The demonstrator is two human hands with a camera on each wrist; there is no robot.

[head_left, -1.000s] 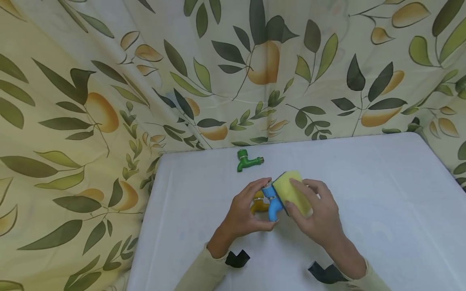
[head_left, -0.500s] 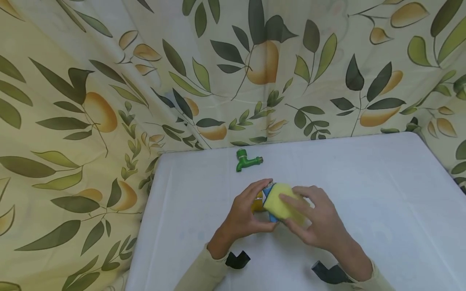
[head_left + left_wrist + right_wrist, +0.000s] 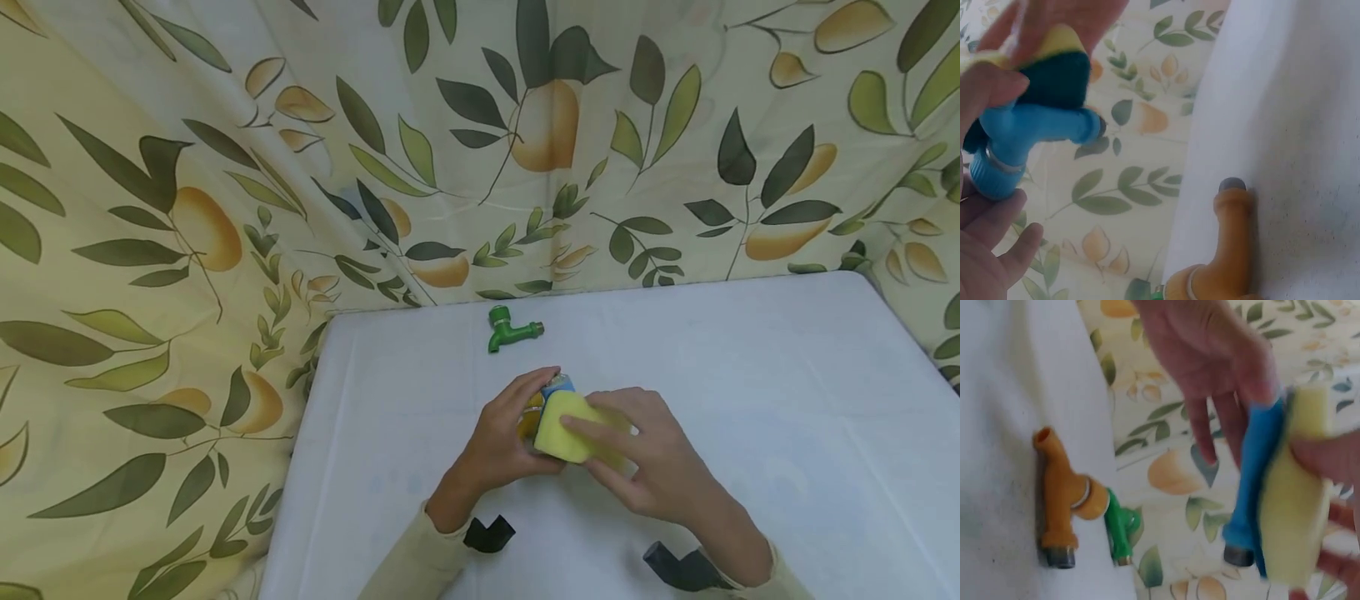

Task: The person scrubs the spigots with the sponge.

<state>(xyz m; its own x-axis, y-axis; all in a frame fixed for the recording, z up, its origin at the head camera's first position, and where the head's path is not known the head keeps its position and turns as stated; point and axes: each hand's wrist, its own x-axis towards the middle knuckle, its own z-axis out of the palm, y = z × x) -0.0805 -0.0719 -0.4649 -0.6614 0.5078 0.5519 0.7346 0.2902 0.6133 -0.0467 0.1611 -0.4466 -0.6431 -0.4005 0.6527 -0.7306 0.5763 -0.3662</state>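
In the head view my left hand (image 3: 491, 442) holds a blue tap (image 3: 1035, 128) between thumb and fingers, lifted off the table. My right hand (image 3: 663, 458) grips a sponge (image 3: 562, 429), yellow with a dark green scouring side. In the left wrist view that green side (image 3: 1057, 78) lies against the tap's body. From the head, the sponge hides most of the blue tap. An orange-yellow tap (image 3: 1060, 494) lies on the table behind my left hand, partly covered by it in the head view.
A green tap (image 3: 513, 333) lies farther back on the white-covered table (image 3: 750, 375). A curtain with leaf and fruit prints (image 3: 480, 167) hangs behind and to the left. Dark angled pieces (image 3: 489, 534) sit at both wrists.
My right hand has moved the sponge left and down across the blue tap, covering its spout. My left hand has stayed nearly still, keeping its hold.
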